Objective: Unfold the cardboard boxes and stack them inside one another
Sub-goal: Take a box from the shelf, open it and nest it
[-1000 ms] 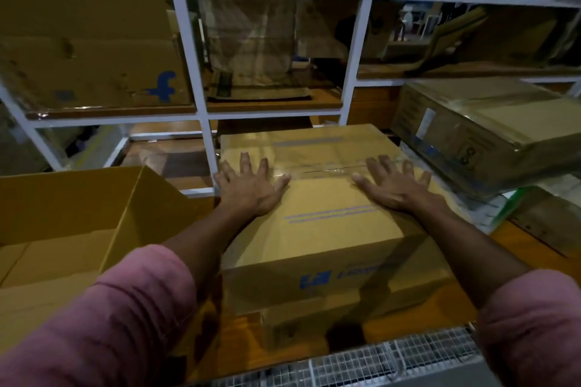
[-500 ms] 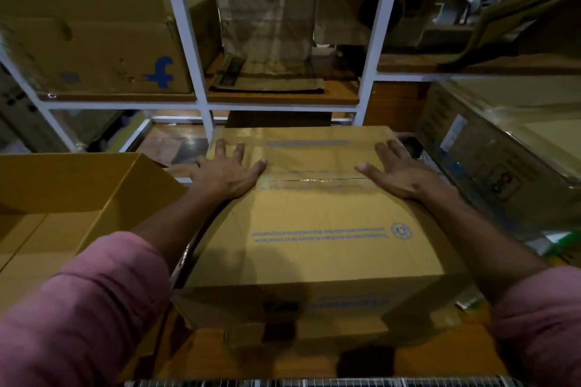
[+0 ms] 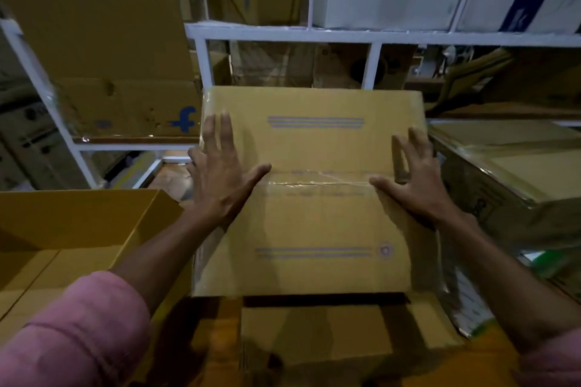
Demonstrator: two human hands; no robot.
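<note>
A taped brown cardboard box (image 3: 314, 223) with blue printed lines stands in the middle, its sealed face turned up toward me. My left hand (image 3: 220, 176) lies flat on its left side, fingers spread, thumb along the clear tape seam. My right hand (image 3: 412, 179) presses the right side, fingers reaching the box's right edge. An unfolded yellow-brown box (image 3: 78, 223) stands open-topped at the left. A flat piece of cardboard (image 3: 330, 333) lies under the taped box.
White metal shelving (image 3: 371, 34) rises behind, filled with brown cartons and white boxes. A plastic-wrapped bundle of flat cardboard (image 3: 509, 173) sits at the right. A carton with a blue logo (image 3: 125, 104) stands on the left shelf. The orange wooden bench top (image 3: 220, 324) shows below.
The taped box has tipped up and risen toward me, its top face now facing the camera. Both hands stayed on it, sliding nearer its side edges.
</note>
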